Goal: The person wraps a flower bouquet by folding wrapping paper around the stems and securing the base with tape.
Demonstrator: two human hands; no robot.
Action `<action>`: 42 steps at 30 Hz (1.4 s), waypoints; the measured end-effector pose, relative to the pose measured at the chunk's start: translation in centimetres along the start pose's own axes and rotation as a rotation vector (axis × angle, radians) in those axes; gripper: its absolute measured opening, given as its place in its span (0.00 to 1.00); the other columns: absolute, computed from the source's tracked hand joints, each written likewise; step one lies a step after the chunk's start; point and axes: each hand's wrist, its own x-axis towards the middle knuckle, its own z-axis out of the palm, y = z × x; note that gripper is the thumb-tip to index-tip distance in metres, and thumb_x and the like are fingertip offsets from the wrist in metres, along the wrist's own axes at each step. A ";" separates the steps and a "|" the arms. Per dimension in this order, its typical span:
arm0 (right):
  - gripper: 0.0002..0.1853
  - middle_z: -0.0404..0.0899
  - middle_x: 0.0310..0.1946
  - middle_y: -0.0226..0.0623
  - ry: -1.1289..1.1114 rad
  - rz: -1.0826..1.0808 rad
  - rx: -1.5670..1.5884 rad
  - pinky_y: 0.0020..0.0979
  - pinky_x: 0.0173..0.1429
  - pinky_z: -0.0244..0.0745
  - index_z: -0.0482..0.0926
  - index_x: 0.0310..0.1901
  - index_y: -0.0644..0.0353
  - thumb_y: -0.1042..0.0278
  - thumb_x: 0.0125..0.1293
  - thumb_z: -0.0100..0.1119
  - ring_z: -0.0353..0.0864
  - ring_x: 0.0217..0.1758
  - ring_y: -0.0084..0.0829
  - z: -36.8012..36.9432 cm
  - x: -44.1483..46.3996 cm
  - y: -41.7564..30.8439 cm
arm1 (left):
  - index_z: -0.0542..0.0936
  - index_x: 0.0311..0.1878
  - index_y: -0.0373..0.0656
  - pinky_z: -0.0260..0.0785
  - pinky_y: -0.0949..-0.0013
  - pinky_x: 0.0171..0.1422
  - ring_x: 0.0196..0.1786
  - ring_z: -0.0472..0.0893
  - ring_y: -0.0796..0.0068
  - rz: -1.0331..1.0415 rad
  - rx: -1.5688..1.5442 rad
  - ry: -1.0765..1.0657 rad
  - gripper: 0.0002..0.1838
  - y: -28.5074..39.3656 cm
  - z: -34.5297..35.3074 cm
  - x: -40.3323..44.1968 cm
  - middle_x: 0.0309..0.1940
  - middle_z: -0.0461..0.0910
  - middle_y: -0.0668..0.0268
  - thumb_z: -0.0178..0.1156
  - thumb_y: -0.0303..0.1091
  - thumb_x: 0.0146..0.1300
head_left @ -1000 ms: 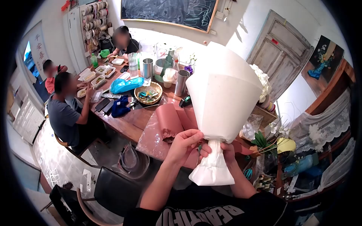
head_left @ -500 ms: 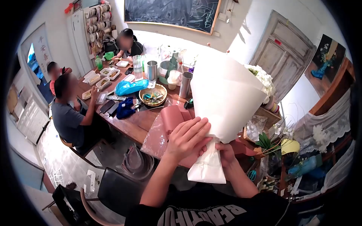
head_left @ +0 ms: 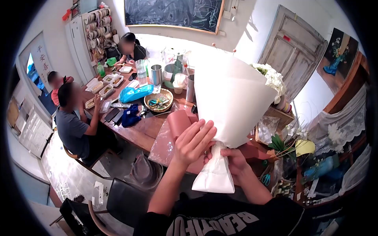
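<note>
A large cone of white wrapping paper (head_left: 234, 98) stands upright in front of me, its neck pinched in and its tail flaring below. My right hand (head_left: 236, 160) grips the neck from the right side, with some fingertips showing around the left of it. My left hand (head_left: 195, 143) lies with fingers stretched out flat along the cone's lower left side, close to or touching the paper. White flowers (head_left: 274, 81) show past the upper right edge of the paper; whether they belong to this cone I cannot tell. The inside of the cone is hidden.
On the wooden table (head_left: 136, 131) are a dusty-red paper roll (head_left: 180, 124), a wicker basket (head_left: 159, 100) with tools, a blue bag (head_left: 136, 92) and food boxes (head_left: 106, 90). Several people sit around its far left part. A black chair (head_left: 126, 200) stands at my left; scissors (head_left: 266, 179) lie right.
The view has shifted slightly. My left hand's fingers have tipped up a little along the paper, while my right hand keeps its grip on the neck.
</note>
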 end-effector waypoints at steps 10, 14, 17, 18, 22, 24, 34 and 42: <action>0.21 0.77 0.40 0.45 0.101 0.007 0.014 0.40 0.55 0.76 0.69 0.53 0.67 0.65 0.60 0.56 0.78 0.48 0.42 -1.0 0.5 -0.3 | 0.74 0.61 0.40 0.64 0.58 0.67 0.62 0.73 0.62 -0.208 -0.150 -0.184 0.23 -0.3 -0.1 -1.2 0.61 0.73 0.59 0.60 0.36 0.63; 0.24 0.76 0.38 0.45 0.033 0.011 0.019 0.42 0.53 0.77 0.69 0.52 0.69 0.63 0.58 0.58 0.78 0.47 0.43 -1.1 0.4 -0.8 | 0.61 0.69 0.40 0.63 0.61 0.65 0.64 0.69 0.68 -0.982 -1.525 -0.047 0.30 0.6 1.2 -6.1 0.66 0.64 0.60 0.56 0.33 0.66; 0.26 0.76 0.37 0.46 0.004 0.023 0.012 0.42 0.51 0.77 0.68 0.53 0.69 0.63 0.56 0.60 0.78 0.46 0.44 -1.3 0.4 -1.1 | 0.65 0.66 0.38 0.69 0.67 0.57 0.56 0.74 0.69 -1.178 -1.830 -0.191 0.26 1.4 2.4 -8.7 0.61 0.70 0.57 0.56 0.30 0.66; 0.26 0.76 0.36 0.47 -0.033 0.013 -0.013 0.42 0.51 0.77 0.68 0.54 0.69 0.64 0.55 0.61 0.78 0.46 0.44 -1.1 0.4 -1.4 | 0.67 0.63 0.38 0.70 0.68 0.52 0.50 0.76 0.70 -1.228 -1.793 -0.222 0.23 1.4 2.5 -8.3 0.55 0.74 0.58 0.57 0.28 0.66; 0.28 0.75 0.36 0.47 -0.102 0.006 -0.041 0.43 0.51 0.77 0.68 0.55 0.69 0.65 0.54 0.62 0.79 0.46 0.46 -0.3 0.3 -2.5 | 0.74 0.53 0.33 0.76 0.68 0.43 0.39 0.82 0.72 -1.173 -1.445 -0.219 0.14 1.1 0.3 -4.3 0.37 0.81 0.59 0.57 0.23 0.65; 0.28 0.75 0.36 0.47 -0.141 -0.001 -0.076 0.43 0.50 0.78 0.68 0.55 0.69 0.65 0.55 0.63 0.79 0.46 0.46 -0.1 0.4 -3.0 | 0.74 0.53 0.33 0.76 0.69 0.44 0.39 0.82 0.72 -1.131 -1.273 -0.248 0.14 0.6 -0.6 -3.6 0.36 0.81 0.60 0.57 0.22 0.64; 0.25 0.76 0.38 0.46 -0.130 -0.032 -0.196 0.40 0.49 0.79 0.69 0.53 0.68 0.66 0.56 0.62 0.79 0.46 0.43 -0.8 -0.1 -4.3 | 0.70 0.43 0.35 0.77 0.66 0.52 0.45 0.83 0.67 -1.062 -0.923 -0.317 0.04 2.2 -3.1 0.3 0.41 0.80 0.55 0.53 0.20 0.66; 0.21 0.78 0.44 0.42 0.240 -0.144 -0.223 0.37 0.49 0.79 0.72 0.52 0.68 0.79 0.55 0.62 0.81 0.47 0.36 0.0 -1.1 -4.5 | 0.68 0.36 0.37 0.77 0.61 0.52 0.46 0.82 0.63 -1.048 -1.684 0.091 0.08 3.5 -0.9 0.6 0.43 0.79 0.48 0.56 0.14 0.59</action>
